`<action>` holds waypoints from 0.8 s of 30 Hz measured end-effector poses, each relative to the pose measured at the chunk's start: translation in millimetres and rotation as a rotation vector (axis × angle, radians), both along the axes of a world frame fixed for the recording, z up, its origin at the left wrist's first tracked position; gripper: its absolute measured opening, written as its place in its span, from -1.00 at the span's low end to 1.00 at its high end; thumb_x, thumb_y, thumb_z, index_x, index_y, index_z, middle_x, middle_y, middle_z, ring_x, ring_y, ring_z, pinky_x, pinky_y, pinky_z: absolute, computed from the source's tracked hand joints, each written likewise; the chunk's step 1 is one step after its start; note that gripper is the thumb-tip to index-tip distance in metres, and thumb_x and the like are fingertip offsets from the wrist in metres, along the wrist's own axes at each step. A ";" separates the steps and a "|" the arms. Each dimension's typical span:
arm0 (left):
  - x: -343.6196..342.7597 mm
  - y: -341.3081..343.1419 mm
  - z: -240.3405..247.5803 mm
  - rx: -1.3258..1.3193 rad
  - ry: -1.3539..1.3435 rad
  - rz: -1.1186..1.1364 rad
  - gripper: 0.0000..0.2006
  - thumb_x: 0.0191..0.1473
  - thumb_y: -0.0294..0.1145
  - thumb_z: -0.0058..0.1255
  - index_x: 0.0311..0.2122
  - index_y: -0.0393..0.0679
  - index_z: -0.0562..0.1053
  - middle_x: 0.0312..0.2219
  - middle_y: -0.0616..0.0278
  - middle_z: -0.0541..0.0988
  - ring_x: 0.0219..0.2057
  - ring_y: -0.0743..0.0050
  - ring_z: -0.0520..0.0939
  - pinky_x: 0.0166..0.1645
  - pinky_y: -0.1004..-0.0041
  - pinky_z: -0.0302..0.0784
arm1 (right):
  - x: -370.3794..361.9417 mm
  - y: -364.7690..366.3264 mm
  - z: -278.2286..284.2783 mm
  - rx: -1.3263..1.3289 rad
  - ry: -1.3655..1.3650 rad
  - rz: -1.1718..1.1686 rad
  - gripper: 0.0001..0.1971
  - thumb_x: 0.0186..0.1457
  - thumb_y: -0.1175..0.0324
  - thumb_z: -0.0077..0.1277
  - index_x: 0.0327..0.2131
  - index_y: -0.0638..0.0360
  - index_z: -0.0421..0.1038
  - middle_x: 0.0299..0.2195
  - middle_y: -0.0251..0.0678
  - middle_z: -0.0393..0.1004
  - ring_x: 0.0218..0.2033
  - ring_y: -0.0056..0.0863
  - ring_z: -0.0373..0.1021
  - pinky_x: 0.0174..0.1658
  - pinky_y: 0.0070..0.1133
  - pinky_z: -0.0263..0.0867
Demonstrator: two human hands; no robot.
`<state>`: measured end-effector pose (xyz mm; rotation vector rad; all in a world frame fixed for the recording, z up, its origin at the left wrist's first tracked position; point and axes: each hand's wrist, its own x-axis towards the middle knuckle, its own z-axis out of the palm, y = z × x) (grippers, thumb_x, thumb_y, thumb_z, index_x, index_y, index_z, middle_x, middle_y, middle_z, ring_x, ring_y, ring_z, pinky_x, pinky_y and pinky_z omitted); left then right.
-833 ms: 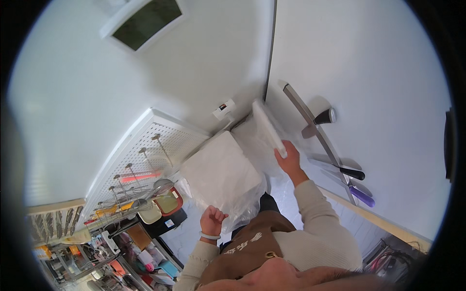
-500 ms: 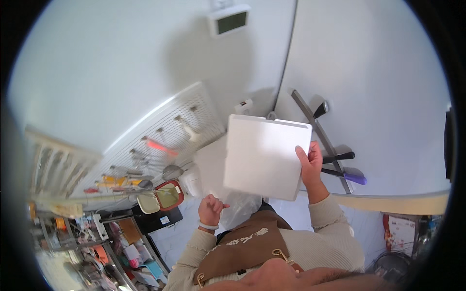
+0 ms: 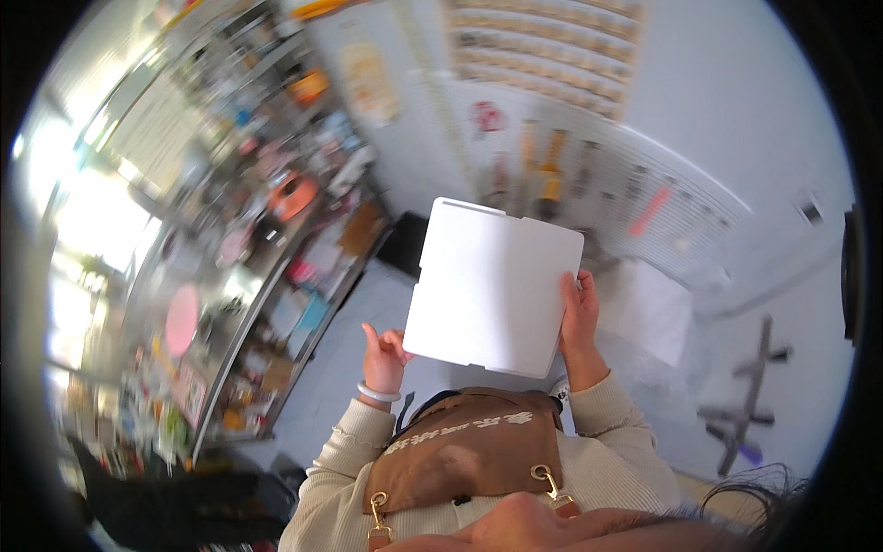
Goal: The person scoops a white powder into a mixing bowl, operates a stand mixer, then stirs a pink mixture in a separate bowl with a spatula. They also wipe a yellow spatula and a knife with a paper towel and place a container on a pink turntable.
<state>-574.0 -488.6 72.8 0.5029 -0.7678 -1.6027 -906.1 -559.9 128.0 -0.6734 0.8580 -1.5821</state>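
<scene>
A flat, squarish white panel (image 3: 497,290) with notched edges fills the centre of the frame, its broad face up and slightly turned. The right grip (image 3: 580,317) pinches its right edge: the thumb lies along the near face while the other fingers go behind, so the panel extends to the frame's left of this grip. The left grip (image 3: 384,361) is at the panel's lower left corner, thumb raised away from it, the other fingers bent toward the corner; whether they press on it cannot be told. A white bracelet (image 3: 378,396) circles the left wrist. Below the panel, at the bottom of the frame, is the brown apron (image 3: 469,451).

To the right of the panel, behind the right grip, sits a pale block (image 3: 651,308). A perforated board (image 3: 699,207) with hanging utensils curves across the upper right, and a dark bar (image 3: 756,396) holding knives appears at the lower right, blurred. A cluttered metal counter (image 3: 253,319) runs down the left side.
</scene>
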 end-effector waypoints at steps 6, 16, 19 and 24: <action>125.6 89.0 31.5 0.305 -0.417 0.686 -0.29 0.27 0.29 -0.56 0.25 -0.12 0.09 -0.04 0.11 0.48 -0.22 0.29 0.63 -0.20 0.31 0.64 | 231.1 -27.0 -26.5 0.011 0.155 0.388 -0.75 0.29 0.30 -0.02 -0.08 0.21 0.23 -0.32 -0.32 0.52 -0.36 -0.69 0.40 -0.30 -0.70 0.33; 319.8 141.3 -36.8 0.532 -0.609 1.499 -0.54 0.38 -0.20 -0.42 0.27 -0.17 -0.02 -0.04 0.10 0.39 -0.06 0.40 0.46 0.02 0.38 0.43 | 556.4 -31.4 -106.6 -0.437 0.417 1.183 -0.06 0.08 0.41 0.18 0.33 0.31 -0.32 0.11 -0.13 0.27 0.08 -0.39 0.28 0.15 -0.45 0.21; 394.1 133.1 -40.6 0.449 -0.702 1.535 -0.43 0.36 -0.06 -0.41 0.33 -0.12 -0.12 0.25 0.01 0.16 0.17 0.28 0.33 0.14 0.36 0.34 | 665.4 -52.6 -109.5 -0.414 0.408 1.319 0.06 0.00 0.37 0.26 0.33 0.38 -0.39 0.11 -0.03 0.27 0.12 -0.34 0.27 0.15 -0.43 0.22; 505.6 115.7 -26.0 0.446 -0.853 1.613 -0.34 0.35 -0.07 -0.37 0.35 -0.18 -0.24 0.33 -0.05 0.00 0.30 0.20 0.11 0.27 0.32 0.07 | 831.0 -78.1 -90.5 -0.776 0.699 1.209 0.02 -0.03 0.23 0.30 0.31 0.44 -0.20 0.12 0.14 0.27 0.13 -0.15 0.29 0.15 -0.40 0.24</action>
